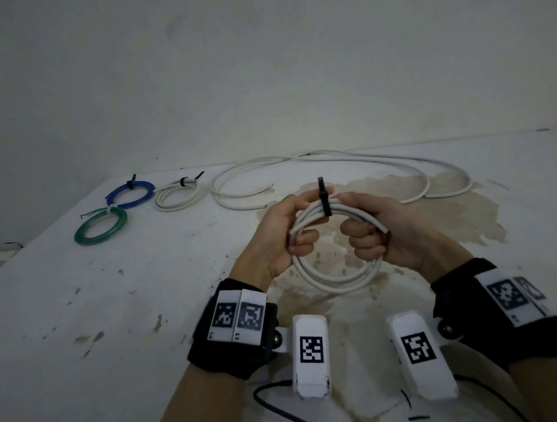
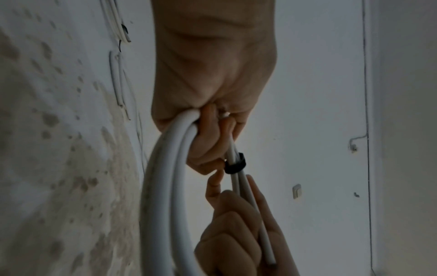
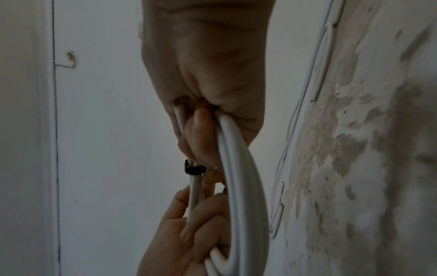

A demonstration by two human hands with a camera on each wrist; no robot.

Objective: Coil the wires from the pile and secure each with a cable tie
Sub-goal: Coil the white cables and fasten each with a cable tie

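Right now both hands hold one white wire coil up off the table, approx centre of the head view. Left hand grips the coil's left side, fingers curled round the strands; right hand does the same on the right side, fist closed on the bundle. Coil hangs betw. the two grips as a roundish loop, top arc running left-right across the knuckles, bottom arc sagging toward the wrists. A black cable tie wraps the top arc betw. the two thumbs, its tail sticking up and away from the person. Left wrist view shows the tie banding thin-looking strands just below the left fingers, w/ a cut wire end pointing down past the right hand. Right wrist view: same tie under the right hand, left hand below, thick loops running top to bottom.

Elsewhere on the table: blue coil and small white coil, each w/ a black tie; green coil; loose white wire sprawled along the far edge, lying mostly left-right. Brown stain beneath the hands.
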